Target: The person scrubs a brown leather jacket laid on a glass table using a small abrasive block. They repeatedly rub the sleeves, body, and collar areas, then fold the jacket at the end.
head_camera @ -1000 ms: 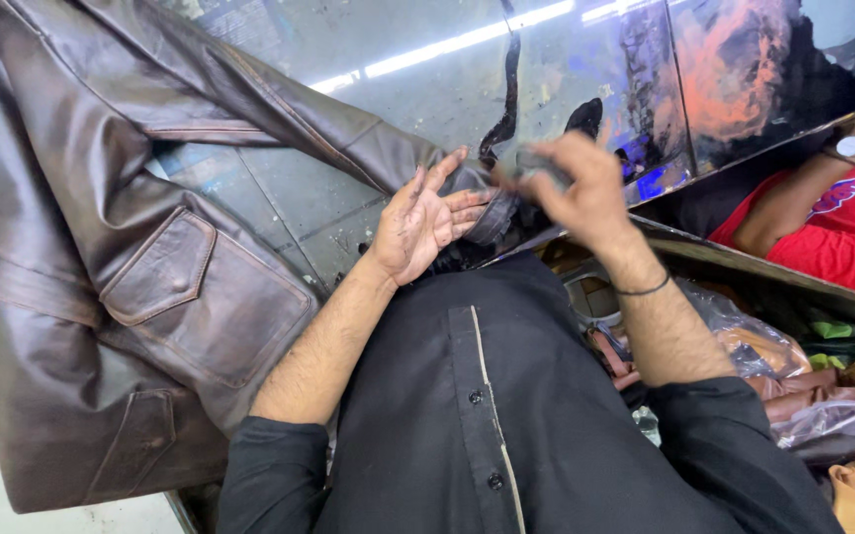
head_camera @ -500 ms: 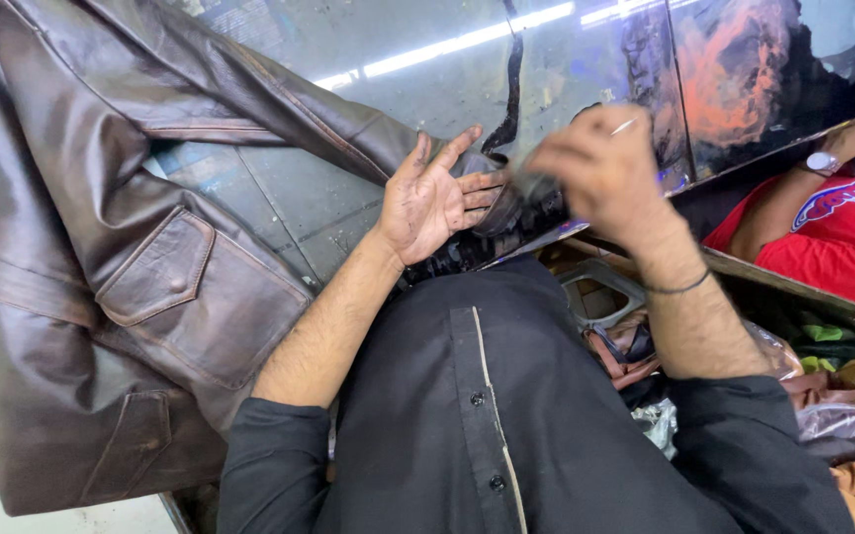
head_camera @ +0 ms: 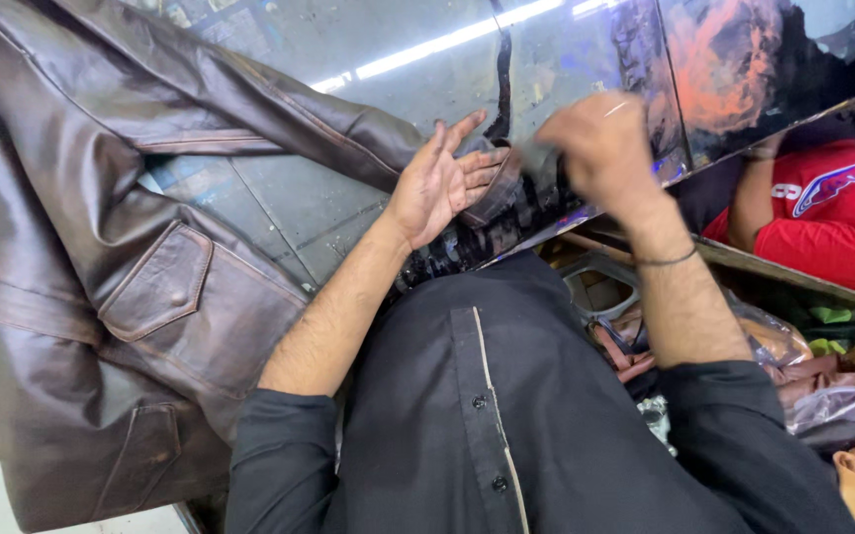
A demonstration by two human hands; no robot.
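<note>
Head view: my left hand is spread, palm up, fingers under the cuff of the brown leather jacket, which lies flat across the glass-topped bench, sleeve stretched twd the bench edge. My right hand is blurred, fingers closed round smth thin & pale, can't tell what. Risk as I judge it: cuff only rests on open fingers, so it could slip off; a sharp tool near my palm could nick leather or skin. Another person in a red shirt stands nearby.
</note>
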